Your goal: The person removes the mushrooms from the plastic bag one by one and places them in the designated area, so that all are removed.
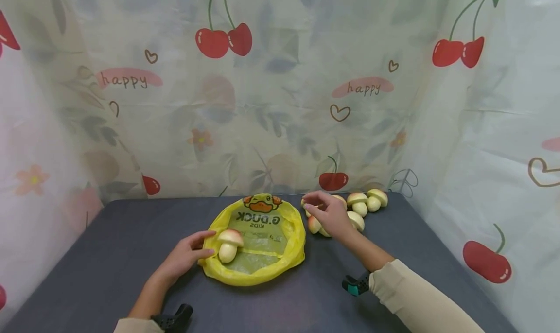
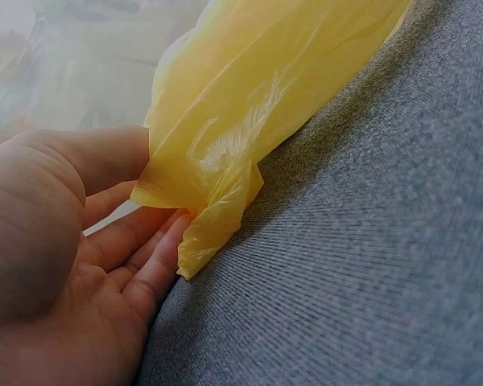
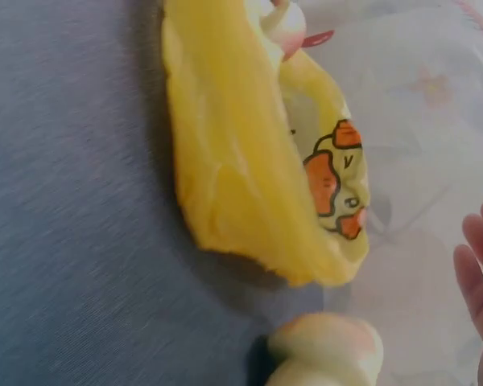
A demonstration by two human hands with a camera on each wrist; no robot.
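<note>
Left hand (image 1: 185,257) pinching yellow bag (image 1: 262,270), right hand (image 1: 330,214) relaxed over mushrooms (image 1: 365,202) — grey tabletop (image 1: 109,236), cherry-print curtains (image 1: 262,104)

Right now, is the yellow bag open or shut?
Open: the bag lies spread on the table, rim rolled down, with one mushroom inside.

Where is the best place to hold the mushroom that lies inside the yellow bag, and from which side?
Probably the pale stem of the mushroom, pinched from above. It rests on the flattened yellow bag, cap on top, and the left hand already occupies the bag's left edge, so only the top stays free.
</note>
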